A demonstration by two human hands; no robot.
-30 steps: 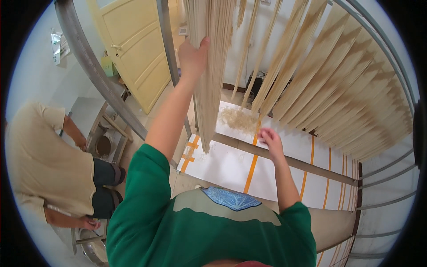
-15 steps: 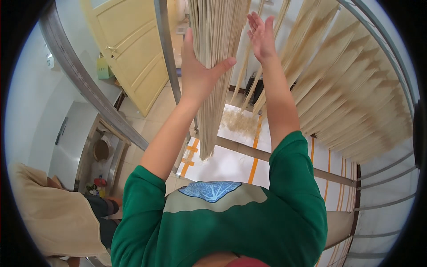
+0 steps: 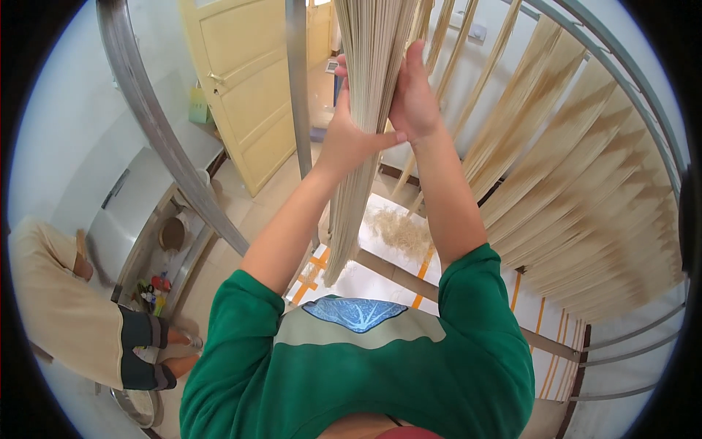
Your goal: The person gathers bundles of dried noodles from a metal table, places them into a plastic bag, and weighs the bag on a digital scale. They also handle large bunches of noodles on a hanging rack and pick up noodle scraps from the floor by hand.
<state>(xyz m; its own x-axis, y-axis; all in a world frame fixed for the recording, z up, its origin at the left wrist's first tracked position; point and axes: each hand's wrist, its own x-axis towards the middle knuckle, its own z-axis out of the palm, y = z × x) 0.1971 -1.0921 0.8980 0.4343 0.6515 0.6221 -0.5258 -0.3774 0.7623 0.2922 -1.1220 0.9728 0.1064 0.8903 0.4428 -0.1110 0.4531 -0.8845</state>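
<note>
Both hands have come together since half a second ago, when they were spread apart against the hanging noodles; now they press the same bundle from either side. A person in a green sweatshirt [image 3: 365,373] raises both arms overhead. The left hand [image 3: 351,132] cups the hanging noodle bundle [image 3: 369,110] from the left, thumb reaching across its front, while the right hand [image 3: 414,99] lies flat against the bundle's right side, fingers pointing up. Between the two palms, the pale strands are squeezed into one thick skein that hangs from above the picture's top edge and tapers to a loose end in front of the left forearm.

Just behind the bundle, a metal upright post [image 3: 298,102] rises, and a slanted steel rail [image 3: 168,139] crosses the left side. To the right, further curtains of drying noodles [image 3: 585,190] hang in rows from a rack. Below them, a white floor sheet with orange stripes [image 3: 380,282] carries a small heap of fallen noodle scraps [image 3: 401,233].

At lower left, another person in a beige top and dark shorts [image 3: 80,322] bends near a steel worktop [image 3: 131,212]. Beyond, a pale yellow door [image 3: 234,88] stands in the far wall.
</note>
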